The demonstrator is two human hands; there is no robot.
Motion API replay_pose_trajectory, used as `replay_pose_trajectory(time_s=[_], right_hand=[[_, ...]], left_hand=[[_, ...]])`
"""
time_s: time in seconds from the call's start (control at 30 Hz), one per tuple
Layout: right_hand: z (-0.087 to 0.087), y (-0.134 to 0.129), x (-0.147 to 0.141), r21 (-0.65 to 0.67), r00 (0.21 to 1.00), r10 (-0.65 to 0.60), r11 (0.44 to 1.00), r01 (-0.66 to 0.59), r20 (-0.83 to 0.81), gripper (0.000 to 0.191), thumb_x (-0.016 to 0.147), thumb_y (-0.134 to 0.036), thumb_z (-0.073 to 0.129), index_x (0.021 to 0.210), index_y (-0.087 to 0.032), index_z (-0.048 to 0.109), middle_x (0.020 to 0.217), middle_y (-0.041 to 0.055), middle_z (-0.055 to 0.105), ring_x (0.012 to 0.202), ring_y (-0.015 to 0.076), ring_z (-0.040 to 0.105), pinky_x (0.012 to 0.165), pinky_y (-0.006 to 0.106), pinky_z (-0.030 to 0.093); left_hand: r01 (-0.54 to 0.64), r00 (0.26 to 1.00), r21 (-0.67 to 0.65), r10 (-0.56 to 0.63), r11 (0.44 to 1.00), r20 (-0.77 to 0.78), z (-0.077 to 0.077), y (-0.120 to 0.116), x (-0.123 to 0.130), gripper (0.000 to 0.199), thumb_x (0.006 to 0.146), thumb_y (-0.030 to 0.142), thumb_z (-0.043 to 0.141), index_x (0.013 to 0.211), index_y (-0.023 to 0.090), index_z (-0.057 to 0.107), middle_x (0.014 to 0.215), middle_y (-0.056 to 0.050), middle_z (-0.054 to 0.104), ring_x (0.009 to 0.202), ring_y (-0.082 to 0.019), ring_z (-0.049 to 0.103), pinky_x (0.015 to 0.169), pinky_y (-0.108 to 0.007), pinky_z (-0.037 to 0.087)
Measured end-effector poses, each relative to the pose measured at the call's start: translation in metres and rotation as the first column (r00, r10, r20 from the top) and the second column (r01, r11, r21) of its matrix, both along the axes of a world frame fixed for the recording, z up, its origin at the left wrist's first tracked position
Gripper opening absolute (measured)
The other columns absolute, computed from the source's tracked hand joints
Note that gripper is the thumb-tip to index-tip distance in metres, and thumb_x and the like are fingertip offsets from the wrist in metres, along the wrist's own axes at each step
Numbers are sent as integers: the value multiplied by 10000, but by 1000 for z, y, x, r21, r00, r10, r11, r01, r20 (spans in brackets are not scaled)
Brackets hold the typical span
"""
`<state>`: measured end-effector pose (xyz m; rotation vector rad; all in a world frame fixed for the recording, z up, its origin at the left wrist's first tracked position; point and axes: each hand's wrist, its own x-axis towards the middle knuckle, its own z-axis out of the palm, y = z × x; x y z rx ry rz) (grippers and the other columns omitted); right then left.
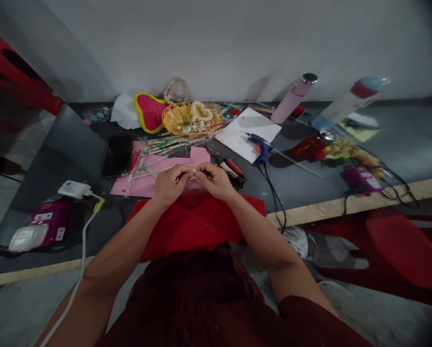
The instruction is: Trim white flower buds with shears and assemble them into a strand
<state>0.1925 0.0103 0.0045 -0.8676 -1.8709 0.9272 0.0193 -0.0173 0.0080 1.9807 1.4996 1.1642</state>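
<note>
My left hand [171, 184] and my right hand [215, 180] meet above the near edge of the table, fingertips pinched close together. Between them is a small pale piece [193, 171], too small to name, and both hands grip it. Beneath and behind the hands lies pink paper [200, 155]. A red cloth [192, 224] spreads from the table edge toward my lap. Thin sticks with green and red bits [168, 144] lie just beyond my left hand. Close to my right hand are a red-and-black tool [234, 168] and a pale strip beside it.
A yellow basket [168, 126] holds strings of cream-coloured pieces. A blue glue gun [262, 147] rests partly on white paper [234, 137], its cord hanging over the edge. Further right stand a pink flask [291, 101] and a can [310, 147]. A phone [118, 156] and purple power strip [49, 224] lie left.
</note>
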Motion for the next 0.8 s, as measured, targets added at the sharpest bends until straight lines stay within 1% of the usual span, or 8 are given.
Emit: replay_pose_trajectory(time_s=[0.17,0.33,0.63,0.8], right_hand=[[-1,1,0,-3,1000,2,1000,-2,15,203,894,-386,518,887,-198,594,778,6,624,646,111,523,604,245,419],[-1,0,0,54,999,-20,998,18,25,191,900,-365,516,873,-192,590,780,12,617,659,112,520,619,246,418],[-3,-1,-2,158,994,-78,985,64,81,192,916,-368,485,884,-197,567,807,31,612,683,133,529,625,268,420],[-3,-1,-2,165,995,-65,985,52,72,201,920,-370,475,885,-195,568,808,32,613,675,127,522,619,266,418]], left_hand=[[-1,1000,-4,1,1000,3,-1,0,0,186,870,346,561,941,225,683,904,-13,738,828,-153,671,762,-261,501],[14,1000,-6,-14,1000,5,-1,1,-1,187,877,335,549,945,220,680,913,-15,736,834,-153,672,753,-257,502],[-1,1000,-6,1,1000,-2,0,0,0,199,882,348,541,947,218,675,914,-20,733,826,-153,670,756,-264,506],[3,1000,7,-3,1000,2,0,0,0,185,877,344,552,942,222,676,900,-13,731,809,-148,667,746,-259,502]])
